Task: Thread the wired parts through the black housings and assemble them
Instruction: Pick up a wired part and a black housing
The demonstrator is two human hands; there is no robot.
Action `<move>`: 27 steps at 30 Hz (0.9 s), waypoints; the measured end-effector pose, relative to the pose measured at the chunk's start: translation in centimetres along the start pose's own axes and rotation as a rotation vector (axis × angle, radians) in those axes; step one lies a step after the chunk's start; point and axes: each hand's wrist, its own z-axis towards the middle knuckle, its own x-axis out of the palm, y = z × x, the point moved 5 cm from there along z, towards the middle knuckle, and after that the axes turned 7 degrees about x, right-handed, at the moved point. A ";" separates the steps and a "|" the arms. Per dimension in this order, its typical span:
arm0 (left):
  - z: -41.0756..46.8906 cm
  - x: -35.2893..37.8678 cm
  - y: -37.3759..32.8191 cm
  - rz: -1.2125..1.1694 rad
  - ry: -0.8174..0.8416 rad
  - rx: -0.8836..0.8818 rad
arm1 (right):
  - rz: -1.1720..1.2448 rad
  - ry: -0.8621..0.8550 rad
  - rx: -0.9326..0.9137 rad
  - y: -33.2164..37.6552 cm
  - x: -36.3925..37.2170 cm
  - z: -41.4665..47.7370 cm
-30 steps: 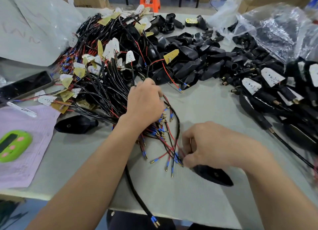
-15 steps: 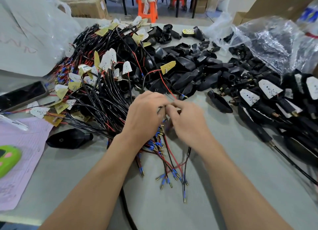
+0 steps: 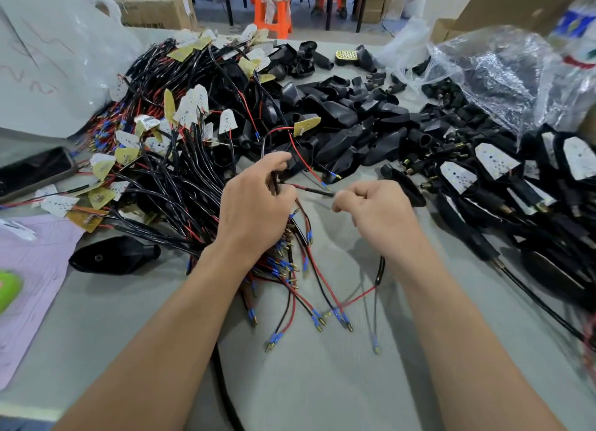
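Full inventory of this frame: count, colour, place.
wired parts: many, black and red leads, white or yellow boards, heaped left of centre
black housings: many, piled centre back
lone housing: one, black, front left
housings with boards: several, black and white, right
clear bag: one, back right
phone: one, black, left edge
paper: one, pink, front left
stool: one, orange, beyond table
table: one, grey
left hand: one, grips a bunch of leads
right hand: one, pinches single lead, black, running to left hand

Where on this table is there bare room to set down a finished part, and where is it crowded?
Bare: the table between the forearms, below the wire ends; in front of the lone black housing, beside the pink paper. Crowded: wire pile back left, housing heap behind, assembled parts right.
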 end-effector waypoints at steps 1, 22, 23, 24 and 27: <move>-0.1 -0.3 0.0 -0.052 -0.024 -0.011 | -0.026 0.000 0.004 -0.1 0.1 0.0; -1.0 6.2 -5.9 -0.531 0.550 -0.121 | 0.911 -0.122 0.225 -1.6 -0.8 0.9; -1.1 6.7 -5.8 -0.591 0.558 -0.164 | 0.922 -0.167 0.221 -1.7 -0.9 0.9; -1.4 7.1 -5.5 -0.641 0.570 -0.202 | 0.953 -0.198 0.215 -1.8 -0.7 0.9; -2.0 7.4 -4.5 -0.621 0.605 -0.159 | 1.009 -0.190 0.204 -1.7 0.4 0.9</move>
